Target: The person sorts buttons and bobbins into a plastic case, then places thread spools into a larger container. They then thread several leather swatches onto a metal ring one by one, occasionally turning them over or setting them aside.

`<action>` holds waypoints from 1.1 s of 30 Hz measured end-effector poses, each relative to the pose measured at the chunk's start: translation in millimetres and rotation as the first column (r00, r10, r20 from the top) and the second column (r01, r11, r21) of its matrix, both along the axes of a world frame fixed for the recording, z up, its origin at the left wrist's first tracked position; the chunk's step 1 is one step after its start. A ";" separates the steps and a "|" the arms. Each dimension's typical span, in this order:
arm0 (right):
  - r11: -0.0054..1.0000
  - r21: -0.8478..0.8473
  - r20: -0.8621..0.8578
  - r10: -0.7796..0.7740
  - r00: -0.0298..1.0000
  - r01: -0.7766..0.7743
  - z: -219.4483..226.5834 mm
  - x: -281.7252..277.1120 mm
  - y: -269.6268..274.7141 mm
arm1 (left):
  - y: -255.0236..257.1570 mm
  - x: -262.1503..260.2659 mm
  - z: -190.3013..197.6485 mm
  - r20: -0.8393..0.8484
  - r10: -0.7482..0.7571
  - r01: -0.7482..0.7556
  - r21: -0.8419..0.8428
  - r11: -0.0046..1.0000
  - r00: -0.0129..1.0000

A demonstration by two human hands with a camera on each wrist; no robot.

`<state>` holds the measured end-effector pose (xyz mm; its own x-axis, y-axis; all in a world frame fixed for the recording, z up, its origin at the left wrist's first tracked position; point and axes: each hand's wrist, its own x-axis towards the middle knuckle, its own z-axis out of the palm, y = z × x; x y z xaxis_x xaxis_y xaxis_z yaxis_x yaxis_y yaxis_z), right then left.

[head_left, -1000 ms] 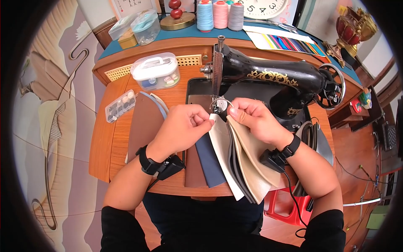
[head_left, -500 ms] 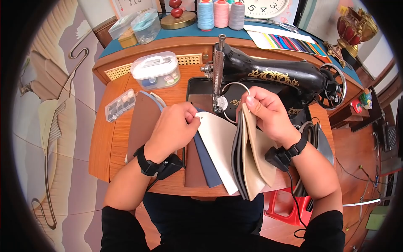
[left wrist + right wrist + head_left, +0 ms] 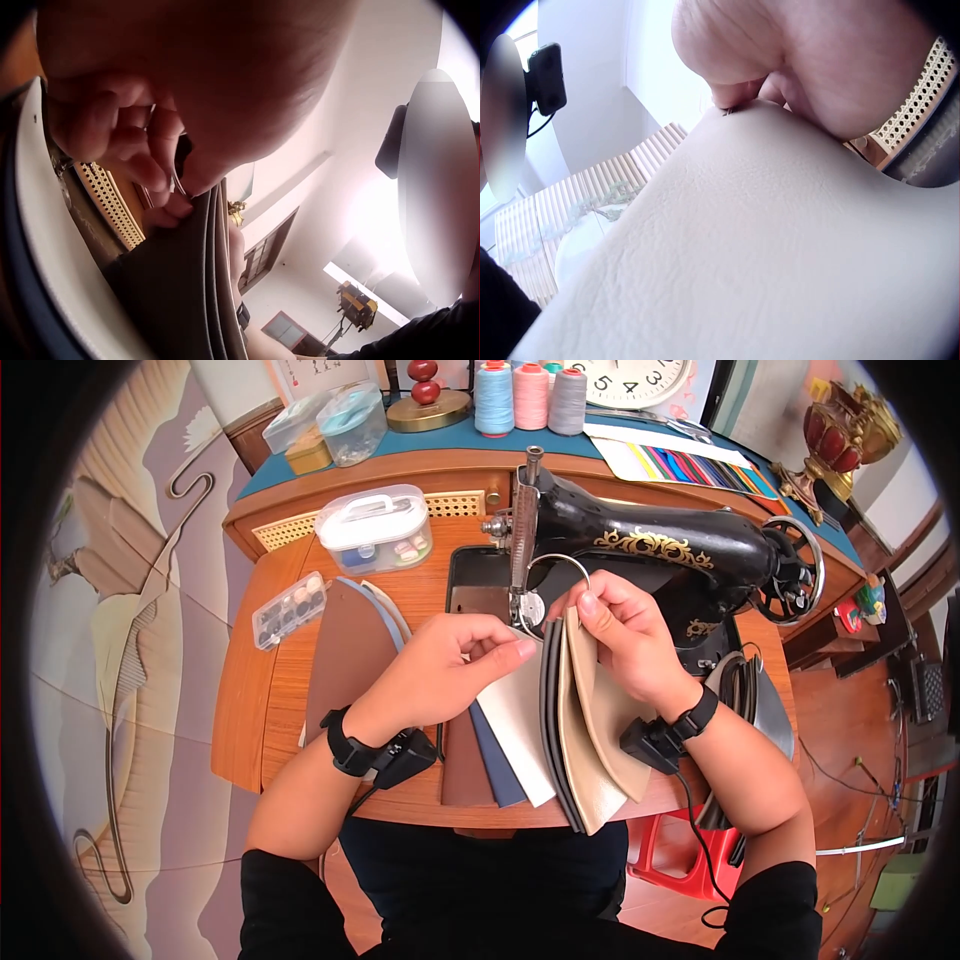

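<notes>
The right hand (image 3: 628,640) pinches beige and dark swatches near their tops in the head view. A metal ring (image 3: 562,557) stands up beside its fingers. The left hand (image 3: 440,668) has its thumb and bent fingers close to the dark grey swatches (image 3: 552,730); whether it pinches one cannot be told. Beneath it, a white swatch (image 3: 515,725) lies over a blue one (image 3: 494,755). In the left wrist view the white swatch (image 3: 56,240) has a small hole near its top, apart from the fingers. A pale swatch (image 3: 742,217) covers much of the right wrist view.
Behind the hands stands a black sewing machine (image 3: 640,535). A clear lidded box (image 3: 373,540) and a button case (image 3: 290,612) are at left, with a brown swatch (image 3: 345,650) nearer. Thread spools (image 3: 530,400) stand on the back shelf; more swatches (image 3: 735,695) lie at right.
The left hand has left the top of the white swatch and moved right, towards the dark swatches. The white swatch has dropped lower; the right hand and its bundle have shifted slightly left.
</notes>
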<state>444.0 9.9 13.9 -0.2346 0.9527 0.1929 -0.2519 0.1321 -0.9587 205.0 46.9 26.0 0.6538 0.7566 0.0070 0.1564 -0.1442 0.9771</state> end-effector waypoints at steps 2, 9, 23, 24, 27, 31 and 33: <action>0.999 0.031 0.016 -0.012 1.000 0.012 -2.6 -3.6 0.8 | -2.7 0.5 7.2 -0.031 -0.083 0.080 -0.080 0.994 0.996; 1.000 0.007 0.052 -0.017 0.999 0.017 -3.0 -4.5 -0.9 | -0.7 0.8 -2.1 0.026 -0.117 0.119 -0.074 0.990 0.993; 0.999 0.024 0.127 -0.051 0.991 0.049 -3.4 -2.1 0.7 | 2.1 0.4 -11.1 0.028 0.047 -0.048 0.051 0.998 0.999; 0.998 0.015 0.131 -0.056 0.990 0.055 -3.3 -2.1 0.5 | 1.9 0.3 -9.6 0.028 0.046 -0.048 0.052 0.998 0.999; 0.998 0.015 0.167 -0.057 0.984 0.055 -1.1 -1.3 0.1 | 0.4 -0.9 -3.6 -0.048 0.060 -0.060 0.008 0.998 0.997; 0.996 0.059 0.156 -0.079 0.985 0.070 -2.9 -5.2 0.3 | 0.3 -2.0 -2.7 -0.079 0.092 -0.088 0.049 0.995 0.993; 0.997 0.050 0.162 -0.070 0.984 0.062 -1.4 -5.4 -0.4 | 0.7 -2.1 -3.5 -0.087 0.103 -0.097 0.070 0.993 0.991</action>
